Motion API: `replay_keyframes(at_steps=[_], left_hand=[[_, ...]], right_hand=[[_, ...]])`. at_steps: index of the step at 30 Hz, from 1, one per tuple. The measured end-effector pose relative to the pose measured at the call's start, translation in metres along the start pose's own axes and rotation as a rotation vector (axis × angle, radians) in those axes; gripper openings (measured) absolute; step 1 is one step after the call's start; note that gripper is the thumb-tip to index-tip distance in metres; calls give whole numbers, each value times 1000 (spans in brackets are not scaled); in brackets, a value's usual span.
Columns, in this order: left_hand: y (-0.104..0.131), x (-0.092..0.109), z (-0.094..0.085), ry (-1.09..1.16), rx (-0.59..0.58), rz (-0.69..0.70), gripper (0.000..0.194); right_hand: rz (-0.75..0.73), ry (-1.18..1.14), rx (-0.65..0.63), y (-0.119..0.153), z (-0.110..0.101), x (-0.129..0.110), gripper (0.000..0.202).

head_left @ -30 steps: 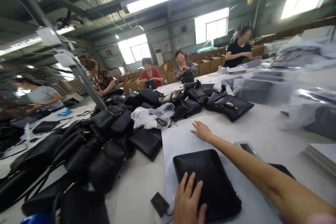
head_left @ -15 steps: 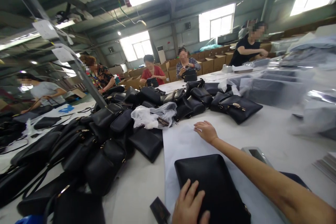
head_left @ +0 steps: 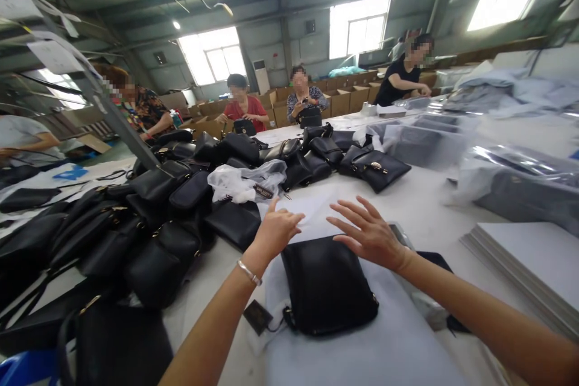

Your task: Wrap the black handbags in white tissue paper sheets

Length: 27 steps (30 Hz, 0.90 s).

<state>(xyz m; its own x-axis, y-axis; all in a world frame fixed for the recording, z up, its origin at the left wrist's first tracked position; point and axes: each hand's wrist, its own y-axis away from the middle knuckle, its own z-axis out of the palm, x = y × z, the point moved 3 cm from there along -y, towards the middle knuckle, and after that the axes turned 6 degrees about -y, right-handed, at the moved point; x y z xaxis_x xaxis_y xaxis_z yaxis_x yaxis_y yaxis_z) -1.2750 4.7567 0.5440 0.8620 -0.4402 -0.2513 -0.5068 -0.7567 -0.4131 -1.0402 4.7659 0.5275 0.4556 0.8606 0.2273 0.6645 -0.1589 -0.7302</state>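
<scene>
A black handbag (head_left: pixel 328 289) lies flat on a thin white sheet (head_left: pixel 344 359) in front of me, with a dark hang tag (head_left: pixel 257 317) beside its lower left corner. Over the bag's far left corner is my left hand (head_left: pixel 277 226), a bracelet on its wrist; its fingers are partly bent but apart, and no held thing shows. My right hand (head_left: pixel 368 232) hovers by the bag's far right corner, fingers spread and holding nothing. Between the two hands, the sheet's far part shows pale beyond the bag. Contact between fingertips and sheet is unclear.
Black handbags (head_left: pixel 163 259) are heaped along the left and far side, with a crumpled clear plastic bag (head_left: pixel 246 180) among them. At right are stacked white boards (head_left: pixel 520 253) and plastic-wrapped bags (head_left: pixel 525 187). Several people work across the table; a metal post (head_left: pixel 113 114) rises at left.
My left hand has left the handbag's face and moved to its far edge. The right hand has turned, fingers spread. The handbag lies differently angled, more of it showing, and the view has shifted right.
</scene>
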Motion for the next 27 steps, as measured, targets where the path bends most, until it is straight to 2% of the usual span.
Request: replay_keyframes(at_steps=[2, 5, 9, 11, 15, 18, 23, 27], left_hand=[[20, 25, -1, -46, -23, 59, 7], [49, 64, 6, -52, -40, 74, 8], [71, 99, 22, -57, -37, 71, 9], [77, 106, 27, -61, -2, 60, 16], [88, 99, 29, -94, 84, -60, 45], [97, 84, 32, -100, 54, -100, 47], [103, 57, 26, -103, 74, -102, 43], [102, 48, 17, -65, 113, -120, 43]], right_hand=[[38, 61, -45, 1, -10, -11, 58], [72, 104, -131, 6, -9, -22, 60], [85, 83, -189, 27, 1, -30, 21], [85, 57, -173, 43, 1, -32, 17], [78, 30, -112, 75, -4, -36, 24], [118, 52, -104, 86, -4, -34, 31], [192, 91, -140, 66, 4, -5, 49], [195, -46, -242, 40, 14, 36, 39]])
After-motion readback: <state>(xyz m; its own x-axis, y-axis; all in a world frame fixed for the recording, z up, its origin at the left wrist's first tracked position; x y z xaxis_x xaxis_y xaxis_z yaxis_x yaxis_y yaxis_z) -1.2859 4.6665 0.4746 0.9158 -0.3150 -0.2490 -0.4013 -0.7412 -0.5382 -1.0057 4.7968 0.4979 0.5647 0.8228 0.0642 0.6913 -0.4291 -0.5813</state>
